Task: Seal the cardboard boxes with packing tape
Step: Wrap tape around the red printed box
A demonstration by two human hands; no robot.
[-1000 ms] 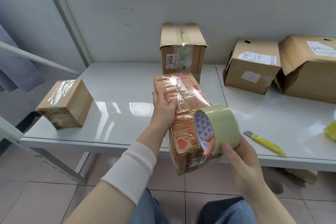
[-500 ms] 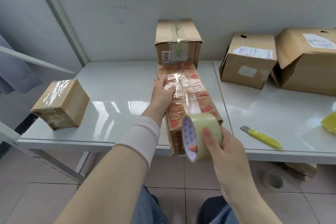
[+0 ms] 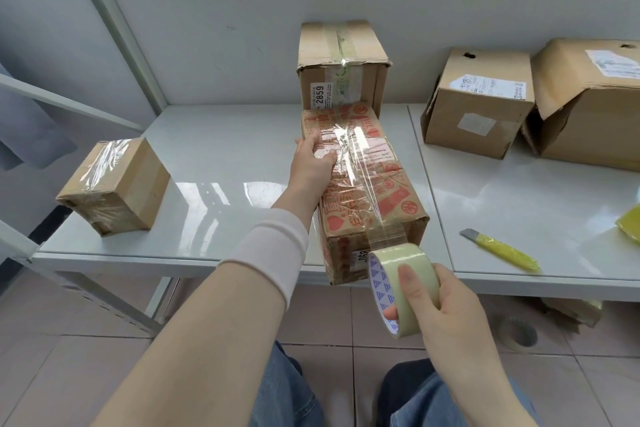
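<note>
Holding the roll [image 3: 398,288] in your right hand [image 3: 446,308], thumb across its outer face and a fingertip showing inside the core, you have it just off the near end of the printed box [image 3: 374,191]. A clear strip [image 3: 367,180] runs from the roll along that box's top. Your left hand [image 3: 313,163] grips the printed box's far left edge, thumb on top. The printed box lies on the table [image 3: 221,156], its near end past the table's edge. Behind it stands the 2859 box [image 3: 341,59]. Well to its left sits a small taped box [image 3: 114,184]. To its right lie a yellow knife [image 3: 502,248], a labelled box [image 3: 479,97] and a crumpled box [image 3: 595,104].
</note>
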